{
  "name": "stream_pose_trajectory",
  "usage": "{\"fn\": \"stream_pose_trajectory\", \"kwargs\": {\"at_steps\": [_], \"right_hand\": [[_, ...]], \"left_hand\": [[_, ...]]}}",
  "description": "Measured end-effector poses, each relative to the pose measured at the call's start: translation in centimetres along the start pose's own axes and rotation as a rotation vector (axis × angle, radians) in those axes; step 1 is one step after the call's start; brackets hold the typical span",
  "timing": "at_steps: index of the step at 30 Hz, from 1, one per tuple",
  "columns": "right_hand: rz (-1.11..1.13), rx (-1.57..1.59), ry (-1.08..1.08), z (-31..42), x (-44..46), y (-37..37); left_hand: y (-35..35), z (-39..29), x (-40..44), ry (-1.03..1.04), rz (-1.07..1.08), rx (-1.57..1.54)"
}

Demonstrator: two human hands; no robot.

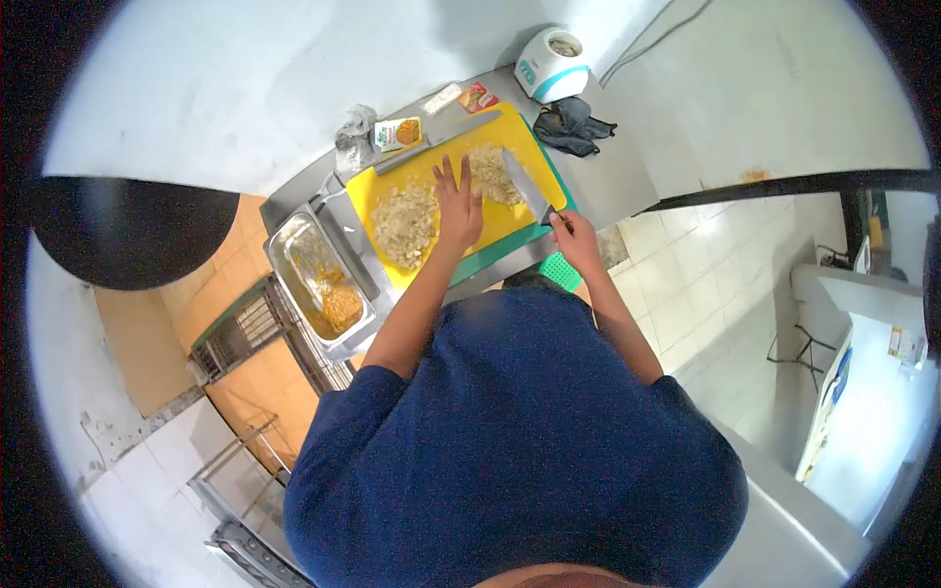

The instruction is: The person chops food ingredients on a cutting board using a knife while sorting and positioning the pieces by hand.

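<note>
My right hand [575,240] is closed around the dark handle of a wide-bladed kitchen knife [526,184]. The blade lies against the right edge of a pile of finely chopped pale food [490,169] on a yellow cutting board [506,220]. My left hand [458,208] is open, fingers spread, over the board between that pile and a coarser chopped pale pile [404,227] on the left. Whether the palm touches the board I cannot tell. A second, long knife [438,143] rests along the board's far edge. The kind of chopped food is unclear.
Left of the board stands a metal pan [365,318] with orange-brown food inside. Behind are a crumpled plastic bag [355,132], a printed packet [397,133] and a red packet [478,97]. A black cloth [573,125] and a white-and-teal appliance [552,67] sit at the back right.
</note>
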State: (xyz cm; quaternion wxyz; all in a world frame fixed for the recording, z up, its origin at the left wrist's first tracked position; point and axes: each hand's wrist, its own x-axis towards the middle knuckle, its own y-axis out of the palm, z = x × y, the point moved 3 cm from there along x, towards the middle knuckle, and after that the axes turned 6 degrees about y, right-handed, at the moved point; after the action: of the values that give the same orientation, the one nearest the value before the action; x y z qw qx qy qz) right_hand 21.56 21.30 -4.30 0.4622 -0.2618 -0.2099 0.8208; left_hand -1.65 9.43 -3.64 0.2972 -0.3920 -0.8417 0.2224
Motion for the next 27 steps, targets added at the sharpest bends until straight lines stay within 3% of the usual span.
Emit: {"fn": "stream_pose_trajectory", "kwargs": {"at_steps": [3,6,9,13,16,19,22,27], "right_hand": [[0.123,-0.042,0.002,-0.8,-0.4,0.6],[0.322,0.141,0.116,3.0,-3.1,0.9],[0.398,-0.009,0.044,3.6,-4.1,2.8],[0.327,-0.129,-0.207,5.6,-4.4,3.7],[0.388,-0.259,-0.157,5.4,-2.7,5.1],[0.383,-0.307,-0.255,5.6,-1.2,6.7],[0.329,-0.325,-0.255,6.2,-0.2,8.0],[0.389,-0.206,-0.181,6.9,-0.2,8.3]], "left_hand": [[-3.3,0.4,-1.7,0.057,-0.069,-0.012],[-5.4,2.8,-3.9,0.009,-0.124,0.109],[-7.5,4.0,-5.2,-0.003,-0.122,0.206],[-9.9,4.3,-6.0,-0.041,-0.224,0.324],[-10.9,4.6,-6.5,-0.131,-0.306,0.379],[-11.2,4.9,-7.1,-0.128,-0.266,0.4],[-11.2,4.4,-6.9,-0.04,-0.26,0.209],[-9.0,3.7,-3.1,0.06,-0.203,0.257]]}}
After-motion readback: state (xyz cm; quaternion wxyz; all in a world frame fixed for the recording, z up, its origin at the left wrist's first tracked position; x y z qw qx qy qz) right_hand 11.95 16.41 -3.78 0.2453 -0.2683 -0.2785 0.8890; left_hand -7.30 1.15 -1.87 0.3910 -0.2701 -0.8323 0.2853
